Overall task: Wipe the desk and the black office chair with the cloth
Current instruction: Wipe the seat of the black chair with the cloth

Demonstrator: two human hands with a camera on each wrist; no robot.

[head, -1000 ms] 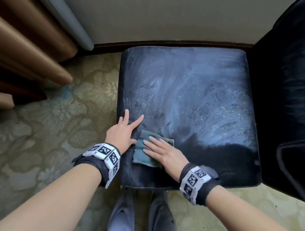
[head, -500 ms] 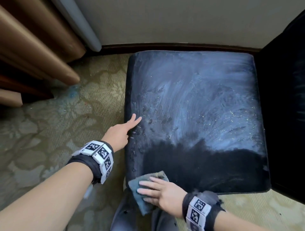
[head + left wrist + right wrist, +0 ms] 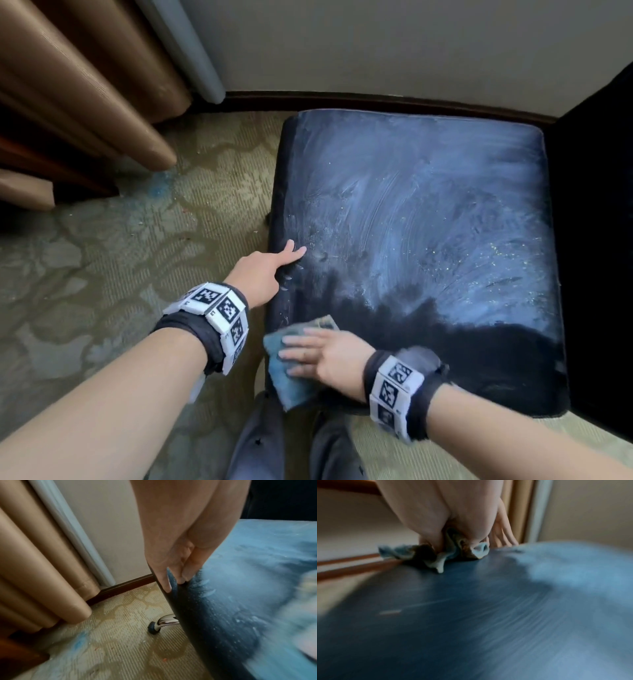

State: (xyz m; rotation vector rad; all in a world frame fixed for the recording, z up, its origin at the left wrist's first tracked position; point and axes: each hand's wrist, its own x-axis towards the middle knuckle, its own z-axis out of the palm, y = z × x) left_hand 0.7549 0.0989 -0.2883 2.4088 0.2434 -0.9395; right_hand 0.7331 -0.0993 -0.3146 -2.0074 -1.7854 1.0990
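The black office chair seat (image 3: 428, 240) is smeared with whitish dust, with a darker wiped band along its front. My right hand (image 3: 291, 353) lies flat with straight fingers on the blue-grey cloth (image 3: 284, 380), pressing it on the seat's front-left corner; part of the cloth hangs over the edge. The right wrist view is motion-blurred and shows the crumpled cloth (image 3: 406, 554) under the hand on the seat (image 3: 471, 615). My left hand (image 3: 294, 251) rests on the seat's left edge, holding nothing, its fingers (image 3: 185, 574) straddling the rim. The desk is not in view.
The chair's black backrest (image 3: 592, 240) rises at the right. Brown curtain folds (image 3: 85, 85) hang at the left over patterned carpet (image 3: 137, 257). A dark baseboard (image 3: 376, 102) runs behind the seat. A chrome chair leg with a caster (image 3: 157, 626) sticks out below. My legs (image 3: 260, 445) stand before the seat.
My right hand swept the cloth from beside the left hand down to the seat's front-left corner, leaving a darker wiped patch. The left hand slid slightly outward onto the seat's edge.
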